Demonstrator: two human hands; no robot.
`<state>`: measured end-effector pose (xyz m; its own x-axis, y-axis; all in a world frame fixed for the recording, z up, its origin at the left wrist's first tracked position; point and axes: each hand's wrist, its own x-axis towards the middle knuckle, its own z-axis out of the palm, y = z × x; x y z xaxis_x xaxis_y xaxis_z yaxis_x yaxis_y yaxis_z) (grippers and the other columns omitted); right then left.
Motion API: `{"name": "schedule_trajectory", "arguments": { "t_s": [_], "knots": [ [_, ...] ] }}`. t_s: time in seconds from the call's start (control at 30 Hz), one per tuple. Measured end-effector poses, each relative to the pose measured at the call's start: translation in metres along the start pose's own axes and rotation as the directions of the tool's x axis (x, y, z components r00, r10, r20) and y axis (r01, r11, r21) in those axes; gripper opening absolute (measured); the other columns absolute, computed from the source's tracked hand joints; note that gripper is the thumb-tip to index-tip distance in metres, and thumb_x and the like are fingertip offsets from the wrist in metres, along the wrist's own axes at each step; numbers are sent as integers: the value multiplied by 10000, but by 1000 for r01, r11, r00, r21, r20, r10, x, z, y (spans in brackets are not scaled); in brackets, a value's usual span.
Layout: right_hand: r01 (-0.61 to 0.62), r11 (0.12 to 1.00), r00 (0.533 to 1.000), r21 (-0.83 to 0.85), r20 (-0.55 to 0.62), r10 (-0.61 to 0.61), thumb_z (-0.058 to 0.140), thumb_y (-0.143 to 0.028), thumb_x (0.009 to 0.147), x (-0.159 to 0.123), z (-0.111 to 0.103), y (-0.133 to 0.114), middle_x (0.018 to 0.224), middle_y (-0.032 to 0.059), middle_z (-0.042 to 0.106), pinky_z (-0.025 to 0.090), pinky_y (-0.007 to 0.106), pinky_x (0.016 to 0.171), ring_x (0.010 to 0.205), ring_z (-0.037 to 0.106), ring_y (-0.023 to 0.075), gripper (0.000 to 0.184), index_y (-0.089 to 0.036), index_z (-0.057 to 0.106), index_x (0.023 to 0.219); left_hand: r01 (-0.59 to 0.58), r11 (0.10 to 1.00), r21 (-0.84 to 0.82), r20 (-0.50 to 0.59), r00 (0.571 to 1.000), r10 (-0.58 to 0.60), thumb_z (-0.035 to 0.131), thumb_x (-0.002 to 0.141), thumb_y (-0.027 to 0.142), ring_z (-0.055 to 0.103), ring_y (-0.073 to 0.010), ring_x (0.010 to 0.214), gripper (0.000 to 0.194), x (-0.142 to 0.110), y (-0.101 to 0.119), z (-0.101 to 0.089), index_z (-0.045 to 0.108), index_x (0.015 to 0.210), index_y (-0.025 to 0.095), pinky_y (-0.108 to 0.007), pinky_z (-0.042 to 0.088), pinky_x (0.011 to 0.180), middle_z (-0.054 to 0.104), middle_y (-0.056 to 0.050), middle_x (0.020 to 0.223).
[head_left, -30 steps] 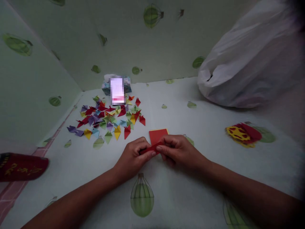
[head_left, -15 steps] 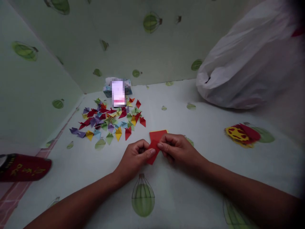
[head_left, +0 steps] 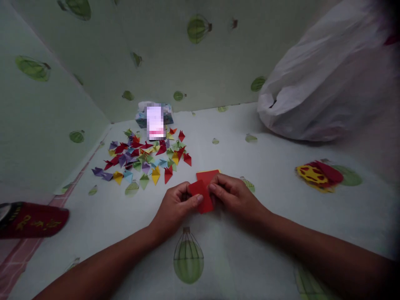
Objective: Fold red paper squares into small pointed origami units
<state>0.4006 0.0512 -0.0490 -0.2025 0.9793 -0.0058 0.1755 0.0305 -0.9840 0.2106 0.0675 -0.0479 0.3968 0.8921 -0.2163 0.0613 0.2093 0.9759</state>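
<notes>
A small red sheet of paper (head_left: 203, 201) is held up at a tilt between my two hands. My left hand (head_left: 183, 202) grips its left edge, thumb on top and fingers curled underneath. My right hand (head_left: 229, 191) is closed in a pinch at the paper's upper right edge; part of that edge is hidden by its fingers. Just behind lies a stack of paper (head_left: 208, 174), red on top with a thin yellow edge showing. My right fingers partly cover its right side.
Many folded colored paper pieces (head_left: 143, 156) spread at the back left, before a bright-screened phone (head_left: 155, 121) leaning on a tissue box (head_left: 168, 113). A white plastic bag (head_left: 312, 91) stands back right, red-and-yellow cutouts (head_left: 318, 175) at right, a dark red object with yellow characters (head_left: 37, 221) at left.
The red paper between my hands has turned, its lower end swinging to the right and its upper left corner now showing. Both hands stay in nearly the same place.
</notes>
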Motion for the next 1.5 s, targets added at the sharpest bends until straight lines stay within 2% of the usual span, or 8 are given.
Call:
{"name": "schedule_trajectory", "arguments": {
  "t_s": [0.2,0.37,0.47,0.57,0.77,1.0,1.2,1.5],
  "knots": [
    [-86,995,991,40,107,82,532,-366,925,-2,2,-1,599,-15,565,378,255,533,533,522,126,236,-196,520,762,-6,1000,31,-4,1000,6,733,802,393,467,-101,604,275,0,1,1,620,747,147,-230,369,576,576,16,665],
    [129,958,983,-254,162,-90,529,-293,899,-2,1,2,586,-17,496,299,260,546,552,420,113,292,-199,443,636,-39,990,134,52,998,32,706,819,395,523,-128,661,255,0,4,-1,633,765,157,-248,407,617,614,-3,707],
    [13,989,980,-150,197,17,526,-296,902,-2,2,2,592,-19,521,332,251,534,543,464,118,242,-198,482,685,-99,967,233,-28,994,108,685,829,367,500,-123,648,244,0,5,-3,619,716,160,-242,392,609,589,5,671],
    [-55,996,986,-75,153,66,525,-294,906,-2,0,-1,611,-16,557,374,252,543,553,512,129,190,-202,497,742,-103,965,242,-93,987,128,654,853,376,463,-112,586,261,1,4,-3,588,705,172,-235,369,569,543,27,609],
    [131,937,991,-325,51,-121,523,-229,889,2,-4,-2,601,-16,525,322,267,555,551,441,125,208,-208,473,688,-53,966,252,28,998,48,660,837,373,471,-110,542,235,3,4,-2,618,733,167,-229,362,534,542,29,581],
    [-132,987,987,92,106,122,582,-390,902,1,-1,4,614,-7,629,423,258,510,507,576,137,234,-213,508,767,-30,983,182,-40,998,38,648,835,420,515,-120,510,281,0,3,-2,572,714,178,-234,392,523,563,23,571],
    [-107,994,988,37,119,102,614,-356,882,1,-2,1,553,-36,584,398,247,485,461,536,118,204,-199,555,765,-83,976,203,-10,996,87,674,816,362,467,-99,546,223,2,3,-1,629,748,155,-213,343,521,557,25,605],
    [-185,914,981,361,130,147,674,-323,831,6,-3,6,660,-32,658,474,277,567,534,616,122,178,-193,588,915,33,999,-10,-29,999,-34,688,845,445,577,-113,511,304,2,2,-1,564,796,172,-215,425,514,643,13,590]
  ]
}}
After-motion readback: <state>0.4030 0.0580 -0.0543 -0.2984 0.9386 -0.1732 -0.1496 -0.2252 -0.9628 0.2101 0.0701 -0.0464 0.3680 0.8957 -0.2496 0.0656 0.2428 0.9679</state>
